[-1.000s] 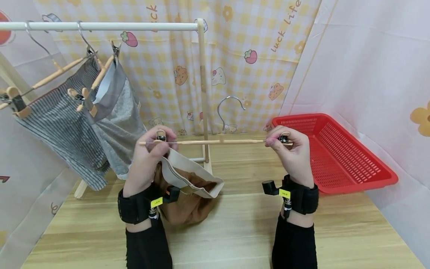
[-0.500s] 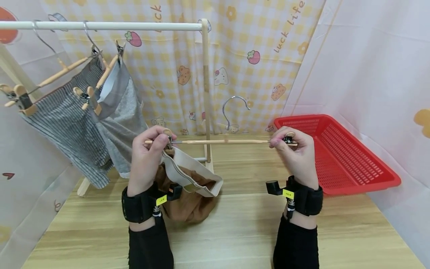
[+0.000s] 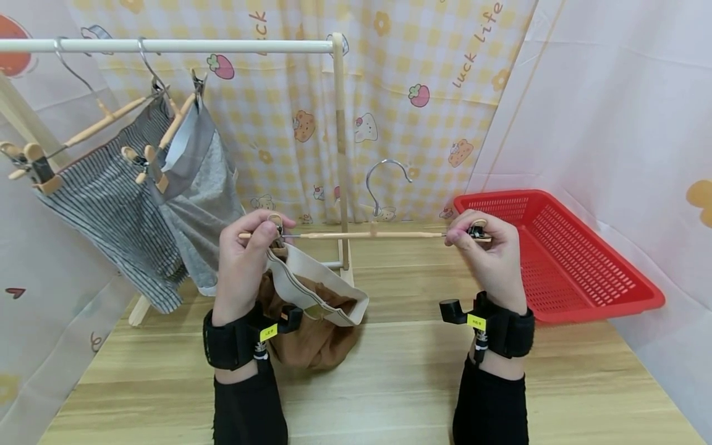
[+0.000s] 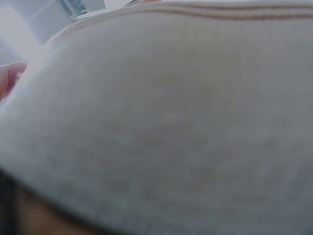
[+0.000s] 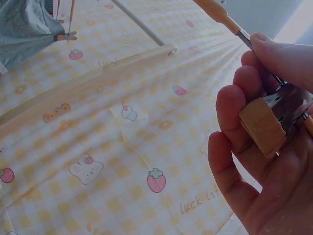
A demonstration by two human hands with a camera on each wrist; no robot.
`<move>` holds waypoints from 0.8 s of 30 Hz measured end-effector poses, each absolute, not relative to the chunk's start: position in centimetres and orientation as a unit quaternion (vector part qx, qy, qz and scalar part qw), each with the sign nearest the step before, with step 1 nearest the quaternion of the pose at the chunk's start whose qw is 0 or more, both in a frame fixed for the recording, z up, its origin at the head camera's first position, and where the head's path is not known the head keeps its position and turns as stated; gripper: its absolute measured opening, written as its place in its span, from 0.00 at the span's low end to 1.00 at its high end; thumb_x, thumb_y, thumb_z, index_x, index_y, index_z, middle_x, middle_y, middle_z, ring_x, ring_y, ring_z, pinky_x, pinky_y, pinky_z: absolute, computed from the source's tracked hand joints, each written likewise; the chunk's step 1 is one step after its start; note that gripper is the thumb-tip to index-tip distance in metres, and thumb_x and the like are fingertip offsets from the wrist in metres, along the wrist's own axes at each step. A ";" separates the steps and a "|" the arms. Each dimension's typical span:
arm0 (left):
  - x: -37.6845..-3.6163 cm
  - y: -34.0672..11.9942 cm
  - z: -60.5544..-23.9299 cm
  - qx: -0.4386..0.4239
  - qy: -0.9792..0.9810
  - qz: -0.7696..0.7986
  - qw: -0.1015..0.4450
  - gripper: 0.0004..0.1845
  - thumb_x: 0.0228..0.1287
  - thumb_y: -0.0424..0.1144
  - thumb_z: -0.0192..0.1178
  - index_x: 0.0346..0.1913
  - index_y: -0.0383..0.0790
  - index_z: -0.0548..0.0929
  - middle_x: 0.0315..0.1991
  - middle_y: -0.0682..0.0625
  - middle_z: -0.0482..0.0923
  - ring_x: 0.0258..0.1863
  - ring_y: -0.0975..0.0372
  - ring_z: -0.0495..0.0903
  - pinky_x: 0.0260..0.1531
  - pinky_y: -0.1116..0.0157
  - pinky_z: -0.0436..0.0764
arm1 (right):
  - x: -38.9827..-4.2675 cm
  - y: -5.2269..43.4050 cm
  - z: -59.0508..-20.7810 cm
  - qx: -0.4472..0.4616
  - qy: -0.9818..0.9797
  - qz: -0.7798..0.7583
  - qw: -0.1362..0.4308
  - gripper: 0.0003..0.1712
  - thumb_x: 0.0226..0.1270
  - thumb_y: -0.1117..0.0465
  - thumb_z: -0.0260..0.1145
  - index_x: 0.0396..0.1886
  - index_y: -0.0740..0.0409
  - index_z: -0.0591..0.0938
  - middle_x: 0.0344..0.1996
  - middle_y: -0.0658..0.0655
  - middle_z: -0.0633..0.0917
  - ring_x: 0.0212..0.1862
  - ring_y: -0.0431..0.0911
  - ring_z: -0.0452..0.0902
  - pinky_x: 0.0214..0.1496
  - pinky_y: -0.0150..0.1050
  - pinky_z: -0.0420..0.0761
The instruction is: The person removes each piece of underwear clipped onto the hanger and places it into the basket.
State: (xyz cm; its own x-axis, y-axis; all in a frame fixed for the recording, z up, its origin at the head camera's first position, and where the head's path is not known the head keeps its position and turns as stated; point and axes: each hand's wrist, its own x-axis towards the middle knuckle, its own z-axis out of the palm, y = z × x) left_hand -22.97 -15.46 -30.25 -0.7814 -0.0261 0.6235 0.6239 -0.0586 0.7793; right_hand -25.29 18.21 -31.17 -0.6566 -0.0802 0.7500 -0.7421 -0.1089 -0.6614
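the left hand [image 3: 240, 266] is pinching the left end of a clip hanger [image 3: 408, 235], thumb bent over by the left clip [image 3: 279, 229], and the right hand [image 3: 494, 259] is gripping the other end with curled fingers. the hanger is lying level between them above the table [image 3: 411, 383], and a pair of brown shorts [image 3: 317, 346] is drooping beneath the left hand, its cream waistband [image 3: 311, 264] sloping down to the right. the step in hand is seemingly fastening the shorts: the waistband's left corner is meeting the left clip, but the hand is hiding whether the clip is biting. the next move is probably calling for opening the right clip and bringing the waistband's loose corner to it. the right wrist view is showing more plainly how thumb and finger are pinching the metal rod [image 5: 244, 39], with the right clip [image 5: 264, 126] sitting by the palm, no cloth showing in it. the left wrist view is giving only close pale cloth, brown stitching [image 4: 274, 17] and a fingertip [image 4: 9, 77]
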 end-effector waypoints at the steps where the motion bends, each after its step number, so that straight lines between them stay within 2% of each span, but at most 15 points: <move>1: -23.0 -15.5 -30.3 -0.235 -0.642 -0.691 0.233 0.19 0.67 0.43 0.58 0.38 0.24 0.83 0.29 0.43 0.80 0.29 0.57 0.77 0.28 0.67 0.69 | -25.3 18.2 -31.2 0.331 -0.620 0.666 0.249 0.05 0.65 0.76 0.66 0.28 0.74 0.80 0.25 0.59 0.82 0.34 0.47 0.77 0.29 0.30 0.78; 10: -22.9 -15.5 -30.2 -0.260 -0.631 -0.696 0.224 0.16 0.64 0.44 0.66 0.39 0.31 0.88 0.30 0.42 0.82 0.32 0.56 0.80 0.33 0.65 0.78 | -25.3 18.4 -31.2 0.331 -0.626 0.662 0.247 0.05 0.65 0.76 0.65 0.29 0.73 0.81 0.26 0.59 0.83 0.33 0.47 0.77 0.30 0.31 0.78; 16: -23.0 -15.2 -30.2 -0.300 -0.602 -0.701 0.238 0.17 0.67 0.42 0.65 0.39 0.25 0.86 0.38 0.40 0.81 0.39 0.53 0.78 0.37 0.63 0.82 | -25.4 18.4 -31.3 0.334 -0.627 0.659 0.247 0.04 0.65 0.77 0.65 0.29 0.73 0.81 0.26 0.59 0.83 0.33 0.47 0.78 0.32 0.31 0.79; 24: -23.1 -15.0 -30.3 -0.299 -0.594 -0.710 0.232 0.15 0.68 0.40 0.64 0.36 0.26 0.85 0.36 0.41 0.82 0.37 0.54 0.79 0.37 0.61 0.80 | -25.4 18.5 -31.4 0.334 -0.626 0.659 0.249 0.04 0.65 0.77 0.65 0.29 0.73 0.81 0.26 0.59 0.83 0.33 0.47 0.77 0.29 0.31 0.77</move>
State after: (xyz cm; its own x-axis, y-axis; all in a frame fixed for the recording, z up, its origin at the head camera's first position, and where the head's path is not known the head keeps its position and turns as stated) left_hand -23.07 -15.00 -30.29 -0.7138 0.0261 0.6999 0.6842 -0.1872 0.7048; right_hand -25.44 18.49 -31.44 -0.6535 -0.0897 0.7516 -0.7460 -0.0922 -0.6596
